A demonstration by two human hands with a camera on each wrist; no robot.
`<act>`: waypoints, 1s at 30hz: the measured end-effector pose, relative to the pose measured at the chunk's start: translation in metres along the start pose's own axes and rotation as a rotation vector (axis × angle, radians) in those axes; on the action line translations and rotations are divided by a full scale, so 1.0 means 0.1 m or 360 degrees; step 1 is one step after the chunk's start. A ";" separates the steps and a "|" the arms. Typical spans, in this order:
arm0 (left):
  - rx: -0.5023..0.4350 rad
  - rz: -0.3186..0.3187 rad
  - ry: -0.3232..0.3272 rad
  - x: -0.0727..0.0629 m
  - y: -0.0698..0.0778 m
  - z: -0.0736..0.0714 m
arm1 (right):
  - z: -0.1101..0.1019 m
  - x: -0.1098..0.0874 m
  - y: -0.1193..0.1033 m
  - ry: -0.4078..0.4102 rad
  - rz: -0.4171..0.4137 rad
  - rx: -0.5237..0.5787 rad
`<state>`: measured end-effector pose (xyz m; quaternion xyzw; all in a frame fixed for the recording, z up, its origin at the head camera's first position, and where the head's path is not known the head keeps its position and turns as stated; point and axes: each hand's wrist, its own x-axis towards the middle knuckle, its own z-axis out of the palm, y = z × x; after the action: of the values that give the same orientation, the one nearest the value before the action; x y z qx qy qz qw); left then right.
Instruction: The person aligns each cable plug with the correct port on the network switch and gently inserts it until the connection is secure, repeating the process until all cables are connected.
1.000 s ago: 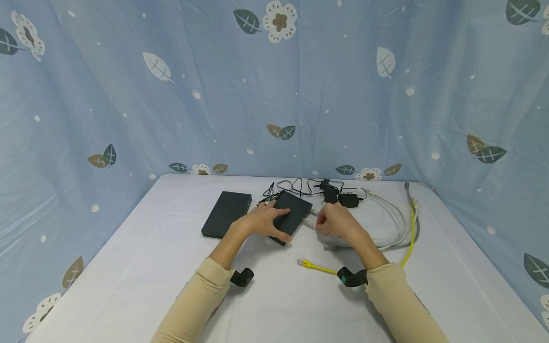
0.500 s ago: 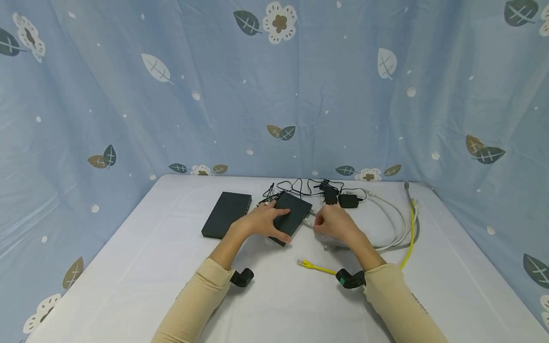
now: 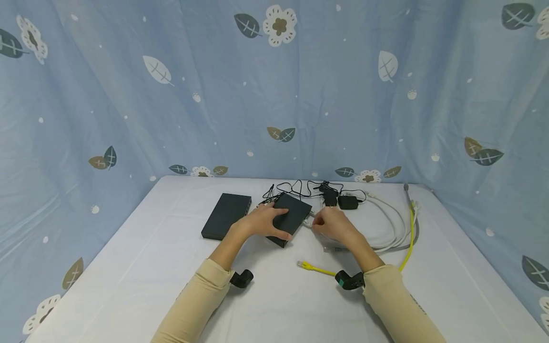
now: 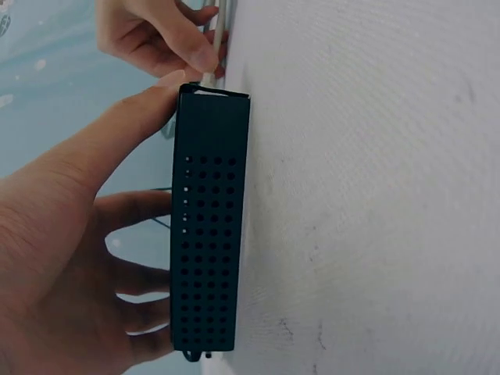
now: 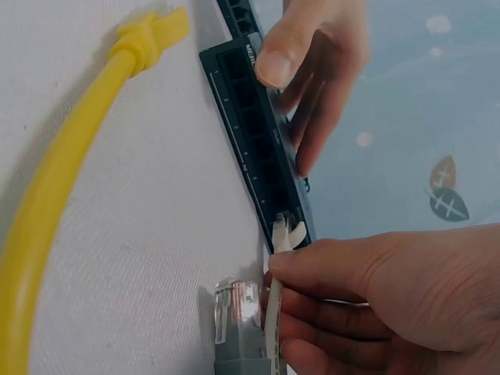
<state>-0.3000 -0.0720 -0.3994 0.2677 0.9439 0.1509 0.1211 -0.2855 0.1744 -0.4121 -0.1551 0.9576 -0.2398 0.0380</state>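
Observation:
My left hand [image 3: 263, 220] rests on a black network switch [image 3: 293, 212], fingers spread over its top and thumb at the front corner. The left wrist view shows the vented side of this switch [image 4: 205, 234]. My right hand [image 3: 334, 223] pinches a white Ethernet cable [image 5: 273, 312] just behind its clear plug [image 5: 281, 228]. That plug is at the end port in the row; how deep it sits cannot be made out. A second clear plug with a grey boot [image 5: 240, 324] shows near the right hand.
Left of the switch lies another black switch [image 3: 227, 215]. Black power adapters [image 3: 348, 202] and thin black cords [image 3: 296, 186] lie behind. White cables [image 3: 403, 224], a grey cable [image 3: 418, 231] and a yellow cable [image 3: 318, 269] lie on the right of the white-covered table [image 3: 141, 276].
My right hand has moved slightly left, closer to the switch, with the white Ethernet cable. My left hand stays on the switch.

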 end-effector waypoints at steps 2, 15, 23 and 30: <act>-0.0013 0.0000 0.0004 0.00 -0.01 0.01 | 0.00 0.00 0.00 0.0006 -0.0022 -0.0009; -0.0069 0.0022 0.0028 0.04 -0.09 0.06 | -0.02 -0.02 -0.01 0.0003 -0.0026 -0.0016; -0.0097 0.0038 0.0054 0.04 -0.10 0.07 | -0.02 -0.03 -0.02 0.0017 0.0003 -0.0014; -0.0141 0.0024 0.0081 0.06 -0.12 0.09 | -0.03 -0.03 -0.03 0.0037 -0.0015 0.0020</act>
<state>-0.3078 -0.0759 -0.4130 0.2651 0.9371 0.2001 0.1075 -0.2826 0.1739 -0.4077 -0.1567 0.9557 -0.2477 0.0268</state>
